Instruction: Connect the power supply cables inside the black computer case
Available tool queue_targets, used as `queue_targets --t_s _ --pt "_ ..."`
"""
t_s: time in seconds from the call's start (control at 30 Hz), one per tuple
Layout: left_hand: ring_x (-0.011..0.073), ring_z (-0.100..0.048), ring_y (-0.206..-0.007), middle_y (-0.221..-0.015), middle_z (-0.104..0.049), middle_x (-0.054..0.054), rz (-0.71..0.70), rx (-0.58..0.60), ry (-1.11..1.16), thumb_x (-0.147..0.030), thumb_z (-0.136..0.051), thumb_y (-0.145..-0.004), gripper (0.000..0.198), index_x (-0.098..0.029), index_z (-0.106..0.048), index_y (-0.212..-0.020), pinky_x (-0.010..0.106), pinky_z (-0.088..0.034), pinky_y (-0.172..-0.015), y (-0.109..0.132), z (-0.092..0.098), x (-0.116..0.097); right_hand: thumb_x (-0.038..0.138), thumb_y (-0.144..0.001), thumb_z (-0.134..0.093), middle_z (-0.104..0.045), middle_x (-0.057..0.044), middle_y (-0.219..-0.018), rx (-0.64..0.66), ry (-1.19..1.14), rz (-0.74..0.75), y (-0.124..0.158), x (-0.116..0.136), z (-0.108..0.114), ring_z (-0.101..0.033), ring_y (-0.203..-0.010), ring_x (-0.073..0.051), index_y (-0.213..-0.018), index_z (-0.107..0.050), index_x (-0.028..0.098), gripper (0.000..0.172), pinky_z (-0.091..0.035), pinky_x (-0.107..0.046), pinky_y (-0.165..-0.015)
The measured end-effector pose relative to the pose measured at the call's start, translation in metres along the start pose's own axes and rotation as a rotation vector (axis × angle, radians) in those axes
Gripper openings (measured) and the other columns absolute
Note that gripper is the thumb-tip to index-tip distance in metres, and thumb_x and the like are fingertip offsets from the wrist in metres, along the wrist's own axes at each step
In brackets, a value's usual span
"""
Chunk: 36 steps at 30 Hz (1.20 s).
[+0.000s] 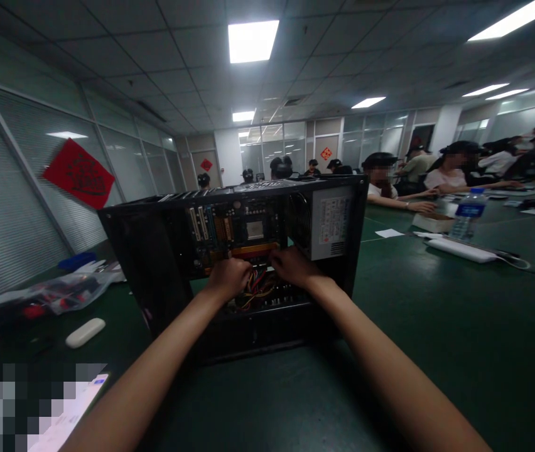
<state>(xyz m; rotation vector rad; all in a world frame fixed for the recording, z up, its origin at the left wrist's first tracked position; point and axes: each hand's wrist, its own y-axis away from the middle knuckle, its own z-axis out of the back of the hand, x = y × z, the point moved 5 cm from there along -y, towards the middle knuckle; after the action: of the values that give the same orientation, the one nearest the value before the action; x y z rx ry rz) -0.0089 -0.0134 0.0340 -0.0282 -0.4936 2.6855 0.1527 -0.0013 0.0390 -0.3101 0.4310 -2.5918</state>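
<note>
A black computer case (157, 263) stands on the table with its side open toward me. Inside it, a motherboard (260, 213) carries several card slots and a bare square processor area. Along its lower edge runs an orange and red strip (253, 252), apparently memory slots or a memory module. My left hand (230, 277) reaches in at the strip's left part, fingers curled closed. At its right end, my right hand (293, 265) has its fingers bent and pressed together; whatever the fingertips grip is hidden. Coloured power cables (259, 284) bunch between and below both hands.
A power supply (329, 225) fills the case's upper right. Left on the green table (418, 339) lie a plastic bag (60, 295), a white oval case (85, 333) and a phone (76, 408). Rightward are a water bottle (469, 213), a white power strip (460, 249) and seated people.
</note>
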Motion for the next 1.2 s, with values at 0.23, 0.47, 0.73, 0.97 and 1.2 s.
queue_targets --t_s 0.23,0.47,0.73,0.97,1.2 --pt "0.023 -0.072 -0.096 -0.101 -0.078 0.008 -0.037 0.002 -0.03 -0.026 -0.055 -0.095 0.025 -0.024 -0.078 -0.104 0.032 -0.054 -0.085 0.002 0.002 -0.003 0.034 -0.104 -0.041 -0.077 -0.011 -0.105 -0.08 0.001 -0.031 0.001 -0.003 0.004 -0.072 -0.097 -0.022 -0.119 -0.069 0.018 0.035 -0.047 -0.026 -0.076" --pt "0.022 -0.072 -0.095 -0.1 -0.078 0.008 -0.032 0.009 -0.029 -0.027 -0.054 -0.095 0.026 -0.024 -0.077 -0.106 0.032 -0.054 -0.084 0.004 0.003 -0.004 0.034 -0.104 -0.039 -0.076 -0.014 -0.105 -0.043 0.038 -0.097 0.001 -0.004 0.004 -0.072 -0.099 -0.024 -0.114 -0.073 0.015 0.039 -0.048 -0.028 -0.079" --pt "0.0232 -0.072 -0.094 -0.1 -0.078 0.008 -0.025 0.002 -0.017 -0.028 -0.056 -0.094 0.025 -0.024 -0.078 -0.106 0.033 -0.054 -0.084 0.003 0.002 -0.003 0.034 -0.105 -0.037 -0.074 -0.016 -0.111 -0.013 0.064 -0.105 0.002 -0.003 0.005 -0.07 -0.103 -0.025 -0.121 -0.07 0.015 0.041 -0.048 -0.03 -0.085" --pt "0.0224 -0.073 -0.093 -0.1 -0.078 0.008 -0.027 0.011 -0.041 -0.027 -0.054 -0.095 0.027 -0.024 -0.078 -0.107 0.032 -0.054 -0.082 0.003 0.003 -0.004 0.035 -0.106 -0.034 -0.074 -0.014 -0.116 -0.08 0.008 -0.191 0.0 -0.018 -0.004 -0.068 -0.109 -0.025 -0.123 -0.07 0.018 0.043 -0.047 -0.031 -0.089" --pt "0.0237 -0.073 -0.094 -0.102 -0.078 0.008 -0.028 0.004 -0.055 -0.027 -0.052 -0.095 0.029 -0.023 -0.078 -0.107 0.032 -0.054 -0.081 0.003 0.004 -0.006 0.042 -0.107 -0.03 -0.078 -0.01 -0.105 -0.127 -0.097 -0.254 0.006 -0.017 0.004 -0.071 -0.102 -0.024 -0.109 -0.075 0.021 0.05 -0.046 -0.029 -0.077"
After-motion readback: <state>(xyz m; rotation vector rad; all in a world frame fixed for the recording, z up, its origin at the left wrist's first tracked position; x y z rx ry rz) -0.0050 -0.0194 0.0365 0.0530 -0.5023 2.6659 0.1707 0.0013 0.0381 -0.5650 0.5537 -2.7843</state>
